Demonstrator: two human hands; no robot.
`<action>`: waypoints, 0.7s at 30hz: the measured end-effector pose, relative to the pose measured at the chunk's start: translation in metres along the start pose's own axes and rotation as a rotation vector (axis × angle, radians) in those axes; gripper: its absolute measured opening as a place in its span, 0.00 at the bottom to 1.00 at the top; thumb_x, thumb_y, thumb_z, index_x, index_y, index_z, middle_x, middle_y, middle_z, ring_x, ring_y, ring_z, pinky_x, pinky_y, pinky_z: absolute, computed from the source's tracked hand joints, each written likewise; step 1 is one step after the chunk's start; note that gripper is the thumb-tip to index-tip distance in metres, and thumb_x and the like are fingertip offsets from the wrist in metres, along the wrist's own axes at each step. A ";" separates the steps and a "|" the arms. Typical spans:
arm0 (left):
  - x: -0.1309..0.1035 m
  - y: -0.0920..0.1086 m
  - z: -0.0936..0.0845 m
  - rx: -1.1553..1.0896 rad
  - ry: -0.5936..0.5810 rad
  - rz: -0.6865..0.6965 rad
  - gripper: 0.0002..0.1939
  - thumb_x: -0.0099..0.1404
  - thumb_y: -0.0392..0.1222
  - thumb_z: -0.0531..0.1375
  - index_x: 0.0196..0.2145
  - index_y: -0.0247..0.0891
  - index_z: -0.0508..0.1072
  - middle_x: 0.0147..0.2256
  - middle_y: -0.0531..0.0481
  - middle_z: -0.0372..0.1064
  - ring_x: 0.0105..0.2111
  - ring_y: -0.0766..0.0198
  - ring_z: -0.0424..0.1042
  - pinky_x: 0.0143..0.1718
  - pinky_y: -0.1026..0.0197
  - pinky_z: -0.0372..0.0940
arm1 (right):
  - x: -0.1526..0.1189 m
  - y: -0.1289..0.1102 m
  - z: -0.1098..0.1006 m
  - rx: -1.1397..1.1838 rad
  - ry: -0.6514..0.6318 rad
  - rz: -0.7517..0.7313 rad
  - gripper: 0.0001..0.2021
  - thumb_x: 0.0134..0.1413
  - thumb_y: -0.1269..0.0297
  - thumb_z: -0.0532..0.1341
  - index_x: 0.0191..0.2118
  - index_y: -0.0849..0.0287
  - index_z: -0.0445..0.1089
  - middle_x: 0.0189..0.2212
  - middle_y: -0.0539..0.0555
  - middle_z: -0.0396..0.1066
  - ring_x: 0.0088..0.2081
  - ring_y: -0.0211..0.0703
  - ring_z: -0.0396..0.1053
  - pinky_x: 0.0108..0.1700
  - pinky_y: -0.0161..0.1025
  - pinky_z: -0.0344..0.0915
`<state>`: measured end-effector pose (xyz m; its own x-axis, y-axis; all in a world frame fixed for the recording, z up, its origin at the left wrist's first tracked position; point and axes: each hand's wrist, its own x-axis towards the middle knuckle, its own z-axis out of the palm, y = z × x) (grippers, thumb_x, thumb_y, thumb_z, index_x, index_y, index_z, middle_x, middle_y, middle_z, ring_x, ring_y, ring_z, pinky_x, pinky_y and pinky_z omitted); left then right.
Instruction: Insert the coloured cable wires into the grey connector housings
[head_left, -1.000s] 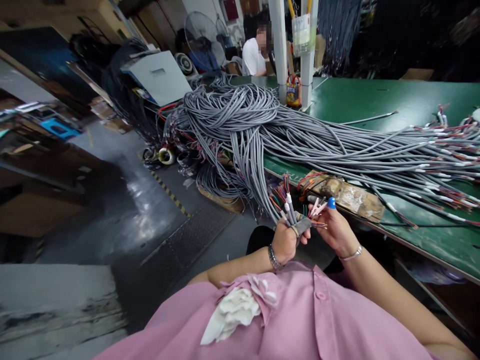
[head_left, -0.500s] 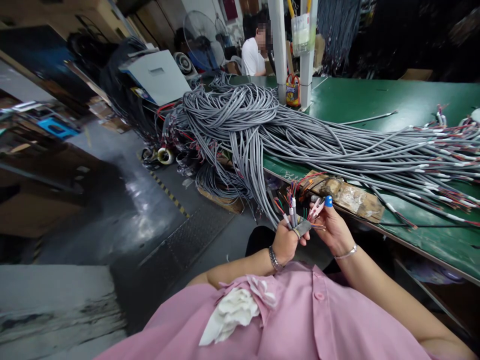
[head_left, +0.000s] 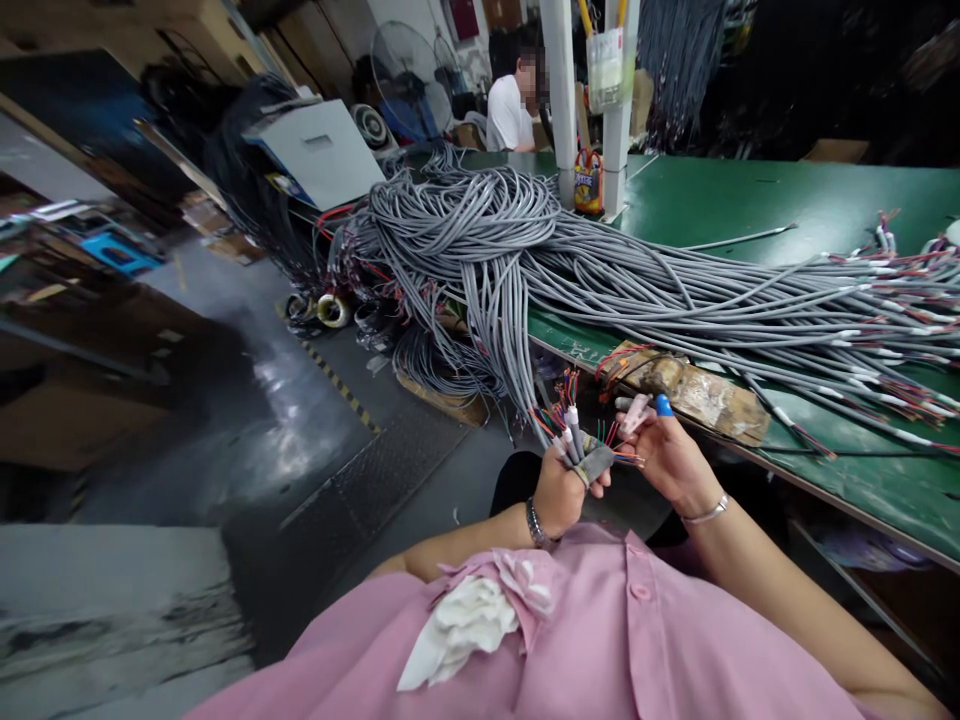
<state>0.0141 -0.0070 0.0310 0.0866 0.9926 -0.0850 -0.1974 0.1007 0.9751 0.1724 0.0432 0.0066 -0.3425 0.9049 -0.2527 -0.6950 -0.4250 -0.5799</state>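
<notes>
My left hand is closed round a few grey cables, whose stripped ends fan out in thin coloured wires. A grey covering sits on its thumb, across the cables. Close by on the right is my right hand, its fingers curved and apart, with a blue cover on the thumb tip. A pale pink piece, perhaps a finger wrapping, shows at its fingers. Loose coloured wires reach from the left hand towards the right palm.
A large heap of grey cables lies along the green table, ends to the right. A taped wooden block sits at the near edge. White posts rise from the table. Beyond them is a person in white.
My left hand has shifted slightly left with the cables. The right hand has moved a little to the right, so the gap between the hands is wider.
</notes>
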 end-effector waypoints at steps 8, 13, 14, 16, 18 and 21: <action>0.013 -0.003 0.001 0.071 0.062 0.080 0.16 0.59 0.50 0.62 0.24 0.33 0.69 0.20 0.52 0.67 0.15 0.73 0.62 0.17 0.68 0.55 | 0.000 0.003 0.002 -0.094 0.097 -0.097 0.13 0.51 0.51 0.64 0.33 0.56 0.74 0.32 0.52 0.75 0.29 0.37 0.69 0.28 0.34 0.64; 0.018 -0.003 0.002 0.105 0.089 0.071 0.15 0.59 0.49 0.62 0.25 0.34 0.68 0.19 0.53 0.67 0.15 0.73 0.61 0.17 0.69 0.55 | 0.002 0.004 0.002 -0.159 0.137 -0.091 0.16 0.48 0.48 0.65 0.34 0.56 0.75 0.34 0.53 0.76 0.32 0.39 0.70 0.33 0.38 0.65; 0.017 -0.004 0.002 0.117 0.081 0.068 0.15 0.59 0.49 0.62 0.25 0.34 0.68 0.19 0.53 0.66 0.15 0.73 0.61 0.17 0.69 0.55 | 0.003 0.003 0.002 -0.159 0.129 -0.099 0.17 0.48 0.47 0.65 0.34 0.57 0.76 0.34 0.54 0.76 0.32 0.40 0.70 0.35 0.39 0.66; 0.016 -0.005 0.002 0.137 0.064 0.065 0.15 0.59 0.49 0.62 0.26 0.34 0.68 0.19 0.53 0.66 0.15 0.73 0.61 0.17 0.68 0.55 | 0.003 0.004 0.004 -0.144 0.114 -0.114 0.18 0.47 0.47 0.66 0.34 0.58 0.76 0.33 0.55 0.76 0.32 0.42 0.70 0.37 0.41 0.66; 0.015 -0.006 0.002 0.153 0.053 0.062 0.15 0.59 0.49 0.62 0.26 0.34 0.68 0.19 0.53 0.66 0.15 0.73 0.61 0.17 0.68 0.56 | 0.003 0.004 0.005 -0.109 0.123 -0.124 0.17 0.47 0.49 0.67 0.34 0.59 0.76 0.34 0.55 0.76 0.33 0.42 0.70 0.37 0.41 0.66; 0.014 -0.008 0.001 0.167 0.053 0.048 0.15 0.58 0.50 0.62 0.27 0.34 0.68 0.19 0.53 0.67 0.15 0.73 0.61 0.17 0.68 0.57 | 0.003 0.006 0.005 -0.062 0.136 -0.124 0.15 0.48 0.51 0.67 0.35 0.58 0.75 0.36 0.54 0.76 0.34 0.43 0.70 0.37 0.41 0.66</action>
<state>0.0183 0.0058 0.0226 0.0288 0.9986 -0.0440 -0.0352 0.0450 0.9984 0.1641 0.0429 0.0066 -0.1647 0.9468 -0.2764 -0.6848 -0.3114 -0.6588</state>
